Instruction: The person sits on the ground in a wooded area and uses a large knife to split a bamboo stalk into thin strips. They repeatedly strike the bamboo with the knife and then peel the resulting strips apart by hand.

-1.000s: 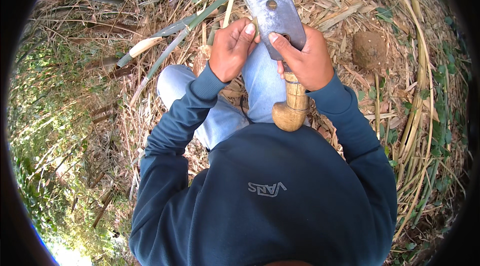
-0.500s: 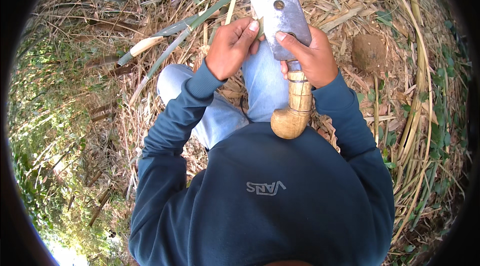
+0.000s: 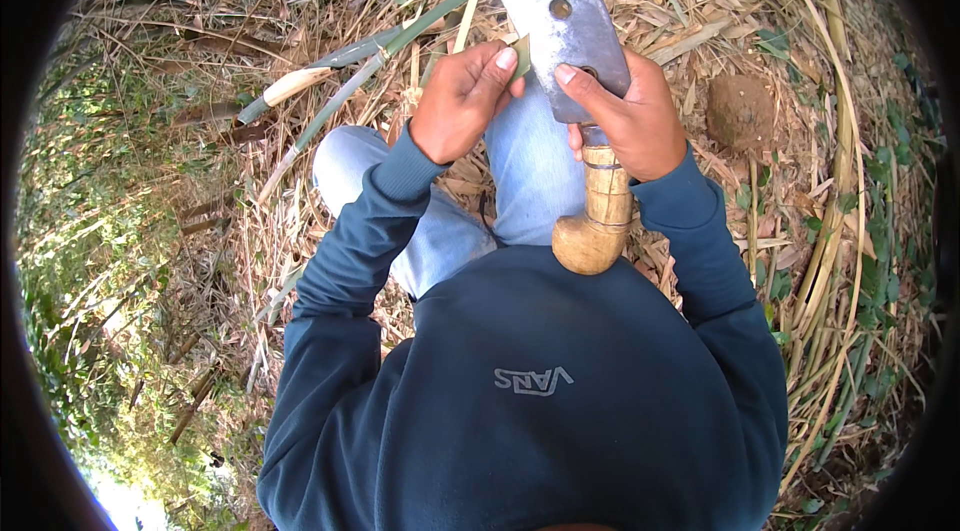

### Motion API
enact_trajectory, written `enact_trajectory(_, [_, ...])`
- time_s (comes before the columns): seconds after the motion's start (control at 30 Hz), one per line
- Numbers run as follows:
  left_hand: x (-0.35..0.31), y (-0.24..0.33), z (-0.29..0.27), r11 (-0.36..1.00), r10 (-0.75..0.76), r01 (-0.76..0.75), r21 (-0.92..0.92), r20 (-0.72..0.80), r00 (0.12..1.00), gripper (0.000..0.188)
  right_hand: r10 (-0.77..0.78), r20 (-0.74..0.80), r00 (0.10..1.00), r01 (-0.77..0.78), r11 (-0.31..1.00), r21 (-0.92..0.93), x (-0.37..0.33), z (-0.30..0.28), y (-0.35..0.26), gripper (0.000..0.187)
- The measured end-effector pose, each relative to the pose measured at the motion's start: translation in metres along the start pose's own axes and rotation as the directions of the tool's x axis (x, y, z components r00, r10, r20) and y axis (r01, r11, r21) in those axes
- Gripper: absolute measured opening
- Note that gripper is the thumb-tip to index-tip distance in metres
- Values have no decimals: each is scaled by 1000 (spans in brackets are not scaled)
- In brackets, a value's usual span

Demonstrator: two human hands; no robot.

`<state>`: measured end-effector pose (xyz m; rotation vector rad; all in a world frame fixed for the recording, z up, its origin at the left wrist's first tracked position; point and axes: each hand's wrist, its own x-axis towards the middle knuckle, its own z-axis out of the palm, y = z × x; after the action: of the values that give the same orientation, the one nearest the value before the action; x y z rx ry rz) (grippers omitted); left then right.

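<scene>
A machete with a broad grey steel blade (image 3: 548, 36), pierced by several round holes, points away from me. Its curved wooden handle (image 3: 604, 193) hangs toward my body and ends in a rounded knob. My right hand (image 3: 645, 121) is closed round the base of the blade just above the handle, with the thumb flat on the steel. Beside the blade's left edge, my left hand (image 3: 460, 101) pinches a small, flat olive-green piece (image 3: 522, 55), perhaps a sliver of bamboo. Most of that piece is hidden by the fingers.
Cut green bamboo stalks (image 3: 350, 81) lie at the left beyond my knee (image 3: 350, 156). Dry leaves and straw (image 3: 690, 31) cover the ground. A brown clod or stone (image 3: 740, 111) sits right of my right hand. Long dry stems (image 3: 835, 201) and green plants stand farther right.
The machete's handle has swung slightly to the right along with my right hand. More of the small green piece shows at my left fingertips.
</scene>
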<state>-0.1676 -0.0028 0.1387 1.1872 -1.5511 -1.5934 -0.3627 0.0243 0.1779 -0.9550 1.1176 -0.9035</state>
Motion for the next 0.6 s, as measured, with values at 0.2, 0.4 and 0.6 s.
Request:
enact_trajectory(0.2, [0,2,0,1000,-17,17,-25,2,1000,37,-44,16,999,45,998,-40,-1,0,-1,22])
enact_trajectory(0.4, [0,-2,3,995,-25,28,-91,34,999,35,-26,20,999,28,997,-72,-3,-3,-1,22])
enact_trajectory(0.6, [0,-4,2,992,-21,26,-125,41,999,35,-59,-13,998,58,996,-72,-3,2,6,23])
